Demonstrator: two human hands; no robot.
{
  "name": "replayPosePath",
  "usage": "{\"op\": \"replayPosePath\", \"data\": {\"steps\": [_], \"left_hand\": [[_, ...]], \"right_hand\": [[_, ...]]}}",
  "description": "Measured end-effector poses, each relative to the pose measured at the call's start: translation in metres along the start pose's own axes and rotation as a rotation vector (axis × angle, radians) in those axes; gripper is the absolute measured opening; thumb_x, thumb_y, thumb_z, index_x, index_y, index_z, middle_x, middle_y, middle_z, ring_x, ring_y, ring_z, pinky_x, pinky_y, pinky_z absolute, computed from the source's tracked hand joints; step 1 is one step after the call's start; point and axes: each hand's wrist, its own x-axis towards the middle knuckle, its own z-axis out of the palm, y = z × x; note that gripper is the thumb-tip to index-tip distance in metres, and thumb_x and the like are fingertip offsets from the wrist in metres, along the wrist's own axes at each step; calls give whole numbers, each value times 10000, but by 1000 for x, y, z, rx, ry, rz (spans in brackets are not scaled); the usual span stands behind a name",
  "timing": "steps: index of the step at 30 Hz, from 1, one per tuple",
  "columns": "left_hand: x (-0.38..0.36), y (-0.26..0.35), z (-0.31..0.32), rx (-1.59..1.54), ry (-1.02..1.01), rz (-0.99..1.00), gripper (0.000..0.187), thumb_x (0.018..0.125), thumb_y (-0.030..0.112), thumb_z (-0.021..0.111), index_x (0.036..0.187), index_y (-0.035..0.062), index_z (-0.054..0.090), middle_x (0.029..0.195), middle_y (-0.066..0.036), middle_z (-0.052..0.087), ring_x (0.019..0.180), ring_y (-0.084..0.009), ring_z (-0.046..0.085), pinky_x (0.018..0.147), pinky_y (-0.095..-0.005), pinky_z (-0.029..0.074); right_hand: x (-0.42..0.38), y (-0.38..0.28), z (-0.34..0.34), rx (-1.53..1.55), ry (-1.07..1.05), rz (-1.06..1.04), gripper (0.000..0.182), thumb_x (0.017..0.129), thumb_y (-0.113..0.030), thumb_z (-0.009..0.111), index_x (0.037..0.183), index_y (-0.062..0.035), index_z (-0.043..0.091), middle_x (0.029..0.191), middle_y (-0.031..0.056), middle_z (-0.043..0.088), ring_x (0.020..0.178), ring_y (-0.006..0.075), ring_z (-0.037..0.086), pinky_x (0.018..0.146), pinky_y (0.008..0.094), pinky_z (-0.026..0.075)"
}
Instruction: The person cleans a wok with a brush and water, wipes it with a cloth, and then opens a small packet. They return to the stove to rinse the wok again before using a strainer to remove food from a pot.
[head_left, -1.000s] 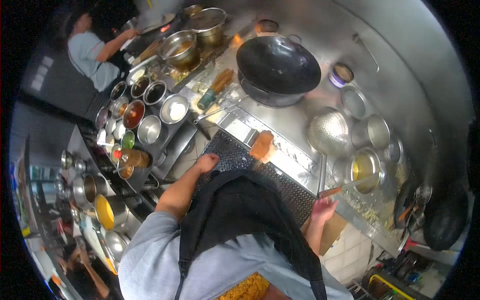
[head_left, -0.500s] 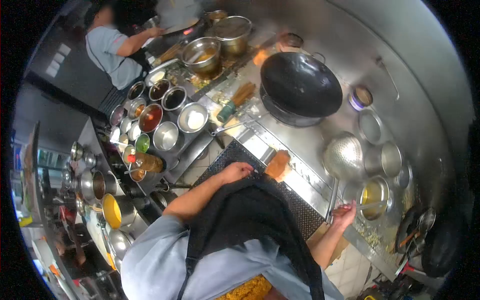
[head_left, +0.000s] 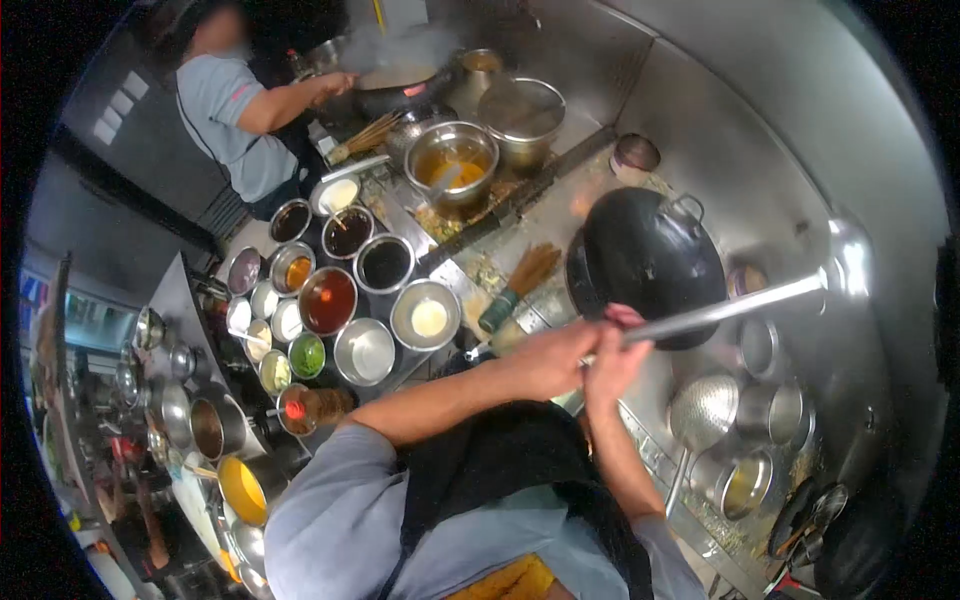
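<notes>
My right hand is closed around the handle of a long metal ladle. The ladle slants up to the right, its bowl raised near the steel wall. Beside it, my left hand overlaps the handle's near end, fingers curled; I cannot tell what is in them. A black wok with a ring handle sits just beyond both hands, partly covered by the ladle. To its left lies a bamboo brush with a green-wrapped grip. A perforated strainer rests on the counter to the right.
Metal bowls of sauces crowd the left counter, with a red-capped bottle nearby. A pot with yellow liquid stands at the right. Farther back, a person works at a steaming wok, near a large pot.
My right hand has lifted the ladle from the pot at the right and swung it up and left. My left hand has moved up beside it. The whole view has shifted.
</notes>
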Motion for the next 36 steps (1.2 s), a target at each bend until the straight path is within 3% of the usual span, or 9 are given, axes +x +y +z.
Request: {"op": "replayPosePath", "data": {"steps": [2, 6, 11, 14, 17, 20, 25, 29, 36], "left_hand": [[-9, -27, -37, 128, 316, -247, 477, 856, 166, 642, 1304, 52, 525, 1073, -194, 659, 1005, -350, 650, 850, -425, 522], [-55, -67, -103, 75, 371, -435, 433, 846, 172, 669, 1250, 54, 566, 1029, -195, 658, 967, -342, 661, 815, -426, 518], [-94, -100, -133, 61, 512, -589, 355, 830, 115, 662, 1168, 53, 575, 816, -152, 600, 718, -309, 604, 664, -377, 485], [-90, -101, -148, 33, 536, -607, 379, 821, 102, 668, 1183, 42, 571, 759, -128, 556, 672, -246, 567, 638, -363, 472], [-77, -116, -187, -55, 502, -647, 430, 816, 104, 672, 1222, 31, 551, 733, -96, 527, 645, -208, 521, 620, -350, 460], [-66, -135, -222, 96, 626, -643, 512, 823, 103, 625, 1318, 38, 512, 787, -104, 583, 717, -200, 596, 665, -345, 492], [-24, -157, -274, 115, 476, -776, 564, 820, 129, 572, 1375, 71, 495, 850, -152, 651, 615, -233, 619, 602, -357, 511], [9, -203, -295, 413, 365, -708, 584, 806, 163, 603, 1356, -5, 499, 1016, -267, 667, 944, -393, 660, 834, -438, 510], [51, -239, -312, 636, 168, -636, 602, 787, 150, 584, 1365, 14, 490, 1050, -270, 660, 995, -430, 635, 881, -482, 503]], "right_hand": [[9, 18, 45, -27, -162, -146, 371, 997, -275, 550, 1202, 25, 475, 1181, 146, 582, 1080, 216, 571, 931, 373, 476], [20, 81, 129, 339, -227, 541, 508, 1001, -406, 512, 1335, -27, 460, 1235, 141, 576, 1129, 222, 571, 934, 338, 471], [69, 109, 258, 496, -405, 1068, 615, 944, -415, 611, 1384, -39, 402, 1255, 149, 575, 1100, 248, 579, 889, 366, 498], [95, 156, 330, 771, -502, 1266, 548, 927, -399, 637, 1305, -47, 457, 1203, 142, 602, 1087, 243, 571, 836, 375, 513], [117, 160, 358, 989, -435, 1297, 303, 936, -283, 629, 1132, -83, 512, 912, 72, 627, 843, 208, 591, 683, 344, 506], [147, 107, 327, 763, -39, 1117, 50, 957, -143, 587, 930, -111, 559, 657, -9, 520, 537, 124, 470, 472, 300, 401], [159, 90, 202, 354, -164, 901, 147, 958, -129, 583, 1081, -50, 583, 662, -6, 532, 511, 105, 483, 440, 277, 394], [132, 95, 103, 2, -112, 717, 200, 968, -102, 558, 1158, -51, 590, 691, -11, 546, 559, 86, 513, 490, 248, 434], [82, 64, 7, -236, -47, 712, 192, 972, -97, 526, 1139, -27, 589, 656, -7, 530, 529, 81, 496, 484, 246, 416]]}}
